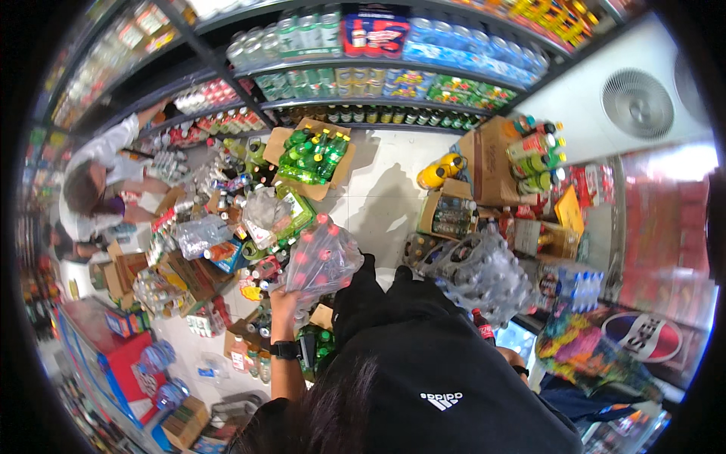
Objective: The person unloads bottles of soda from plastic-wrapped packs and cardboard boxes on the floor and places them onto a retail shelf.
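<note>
Shrink-wrap on the red-capped bottle pack [321,261], at ten o'clock, looks slippery and heavy; left hand [286,301] fingers clutch its lower edge, right hand's fingers unseen.

A shrink-wrapped pack of red-capped bottles [321,261] hangs centre; a brown carton of green bottles [311,155] probably sits on the floor beyond.

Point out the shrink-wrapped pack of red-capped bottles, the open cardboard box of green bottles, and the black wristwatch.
Shrink-wrapped pack of red-capped bottles [321,261], head view, wrap's middle.
Open cardboard box of green bottles [278,144], head view, left flap.
Black wristwatch [285,349], head view, its band.
</note>
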Demonstrator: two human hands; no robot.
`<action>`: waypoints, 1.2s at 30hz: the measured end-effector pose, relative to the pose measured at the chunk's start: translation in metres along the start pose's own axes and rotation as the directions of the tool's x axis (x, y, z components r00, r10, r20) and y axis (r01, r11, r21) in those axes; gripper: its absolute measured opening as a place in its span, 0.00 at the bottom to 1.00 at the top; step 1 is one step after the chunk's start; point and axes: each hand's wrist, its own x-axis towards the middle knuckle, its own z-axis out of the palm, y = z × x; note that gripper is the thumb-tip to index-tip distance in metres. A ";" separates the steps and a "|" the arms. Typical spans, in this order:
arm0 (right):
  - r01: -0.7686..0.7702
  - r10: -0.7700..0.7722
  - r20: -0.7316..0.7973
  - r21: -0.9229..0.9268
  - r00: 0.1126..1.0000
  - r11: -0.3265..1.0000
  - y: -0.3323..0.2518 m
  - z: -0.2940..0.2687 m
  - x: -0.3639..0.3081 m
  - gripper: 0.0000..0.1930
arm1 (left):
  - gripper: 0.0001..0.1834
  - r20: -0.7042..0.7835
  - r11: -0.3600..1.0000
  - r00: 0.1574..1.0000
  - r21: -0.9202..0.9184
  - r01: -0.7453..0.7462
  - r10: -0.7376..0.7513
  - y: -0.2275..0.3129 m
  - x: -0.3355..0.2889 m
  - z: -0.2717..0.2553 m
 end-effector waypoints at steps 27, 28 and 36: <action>0.388 -0.476 0.278 -0.910 0.834 0.149 -0.678 0.002 -0.046 0.29 | 0.15 -0.547 0.932 0.769 -0.056 0.359 -0.330 -0.016 -0.010 0.052; 0.263 -0.511 0.225 -0.965 0.830 0.001 -0.704 0.012 -0.036 0.32 | 0.14 -0.583 0.948 0.759 -0.066 0.311 -0.289 -0.024 -0.006 0.064; 0.276 -0.477 0.412 -0.903 0.776 -0.330 -0.816 0.093 -0.013 0.29 | 0.12 -0.536 0.839 0.645 -0.362 0.407 -0.545 -0.080 0.066 0.144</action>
